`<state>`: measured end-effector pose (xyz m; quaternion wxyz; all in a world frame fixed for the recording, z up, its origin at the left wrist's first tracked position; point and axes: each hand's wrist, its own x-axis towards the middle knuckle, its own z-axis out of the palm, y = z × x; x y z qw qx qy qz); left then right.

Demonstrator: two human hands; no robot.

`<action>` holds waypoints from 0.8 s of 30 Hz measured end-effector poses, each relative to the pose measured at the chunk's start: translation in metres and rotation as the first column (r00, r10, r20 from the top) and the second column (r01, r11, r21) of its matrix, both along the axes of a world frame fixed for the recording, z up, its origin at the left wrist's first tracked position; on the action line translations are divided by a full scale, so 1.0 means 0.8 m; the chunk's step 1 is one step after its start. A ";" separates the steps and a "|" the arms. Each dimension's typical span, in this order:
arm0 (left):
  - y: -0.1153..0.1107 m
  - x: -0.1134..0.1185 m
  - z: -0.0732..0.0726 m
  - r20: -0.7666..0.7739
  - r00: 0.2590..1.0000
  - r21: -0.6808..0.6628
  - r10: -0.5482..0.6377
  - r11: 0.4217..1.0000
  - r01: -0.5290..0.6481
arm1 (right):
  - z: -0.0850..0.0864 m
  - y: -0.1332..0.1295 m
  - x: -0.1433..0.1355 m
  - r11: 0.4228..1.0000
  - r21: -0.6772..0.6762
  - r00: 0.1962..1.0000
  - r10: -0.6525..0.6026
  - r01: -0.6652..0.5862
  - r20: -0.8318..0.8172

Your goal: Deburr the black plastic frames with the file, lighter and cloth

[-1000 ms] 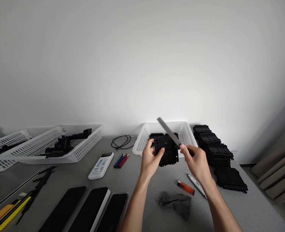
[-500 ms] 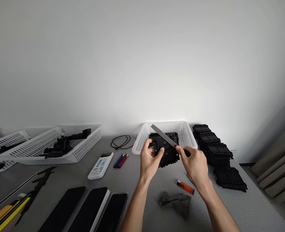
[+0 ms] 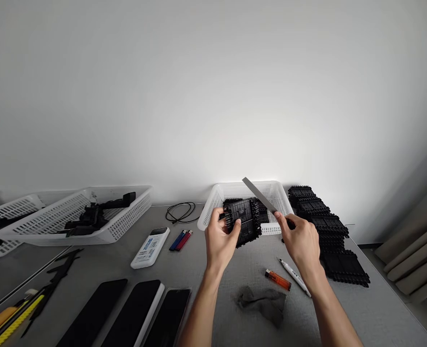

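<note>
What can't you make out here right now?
All in head view:
Flat gray tool: its held end, mostly covered by the right hand's grip.
Black plate: its far side, turned from the camera.
Black pieces in the basket: partly hidden by that plate.
White device: its smaller print, too tiny to read.
Phone-like slabs: near ends, cut off by the bottom edge.
</note>
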<state>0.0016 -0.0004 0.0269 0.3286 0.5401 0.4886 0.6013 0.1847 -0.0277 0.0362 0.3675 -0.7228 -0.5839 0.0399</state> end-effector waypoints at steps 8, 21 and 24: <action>-0.001 0.000 0.006 0.035 0.999 -0.019 -0.024 1.000 0.025 | -0.004 0.004 0.000 0.999 0.009 0.999 0.034 -0.033 -0.029; 0.008 -0.002 0.005 0.205 0.978 -0.082 -0.028 0.996 0.045 | -0.010 0.016 0.015 0.995 0.036 0.971 0.096 -0.090 -0.220; 0.013 0.001 0.006 0.320 0.947 -0.083 -0.009 0.996 0.038 | -0.011 0.021 0.018 0.973 0.070 0.896 0.229 -0.219 -0.381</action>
